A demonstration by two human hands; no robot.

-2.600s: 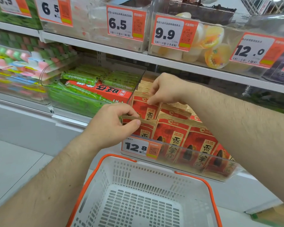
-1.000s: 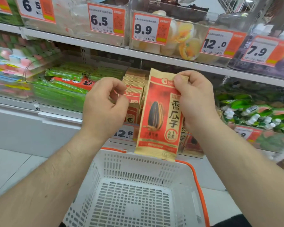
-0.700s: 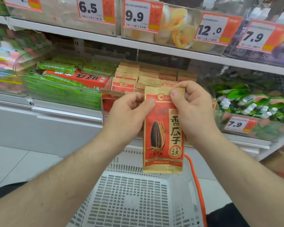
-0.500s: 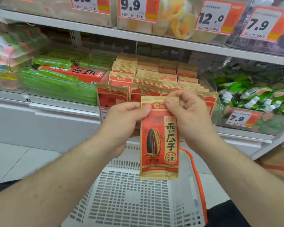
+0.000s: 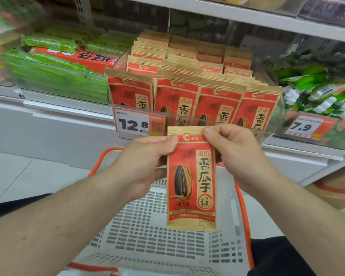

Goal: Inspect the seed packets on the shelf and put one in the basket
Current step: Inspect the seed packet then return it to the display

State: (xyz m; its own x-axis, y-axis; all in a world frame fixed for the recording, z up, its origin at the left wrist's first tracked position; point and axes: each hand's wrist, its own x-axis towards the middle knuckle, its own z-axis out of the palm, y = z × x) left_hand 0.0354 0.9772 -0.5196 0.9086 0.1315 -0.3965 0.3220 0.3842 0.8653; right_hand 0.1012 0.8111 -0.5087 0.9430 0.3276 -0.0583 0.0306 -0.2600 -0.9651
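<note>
**Seed packet held upright over the basket**

Seed packet [image 5: 191, 182], red and tan with a dark seed printed on its front, hangs upright between both hands, above the white basket [image 5: 147, 236] with the orange rim; the left hand [image 5: 145, 162] pinches its top left corner, thumb on the front; the right hand [image 5: 233, 150] pinches the top right corner, fingers curled; behind, more packets [image 5: 197, 92] stand in rows in a clear shelf bin [image 5: 271, 134] carrying a 12.8 price tag [image 5: 139, 124]; green packs [image 5: 58, 76] fill the bin to the left.
</note>
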